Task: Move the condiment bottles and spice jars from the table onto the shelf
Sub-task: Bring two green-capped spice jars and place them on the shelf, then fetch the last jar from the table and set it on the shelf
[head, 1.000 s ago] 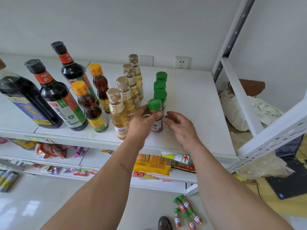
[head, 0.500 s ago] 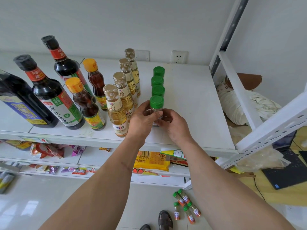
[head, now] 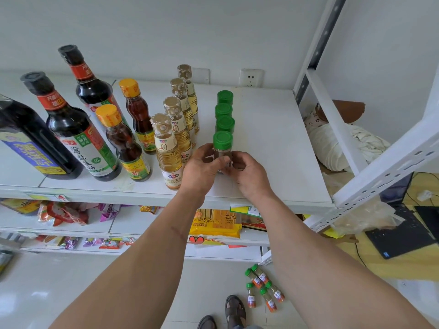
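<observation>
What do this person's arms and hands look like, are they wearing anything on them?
Both forearms are bare, with no sleeves in view. The left hand and right hand wear no gloves, and no rings, watch or bracelet show. A thin reddish scratch mark crosses the left forearm.

Both bare forearms reach forward and converge at shelf height. The left hand curls in from the left, thumb laid across the small green-capped glass spice jar; the right hand cups it from the right, fingers curled.
</observation>
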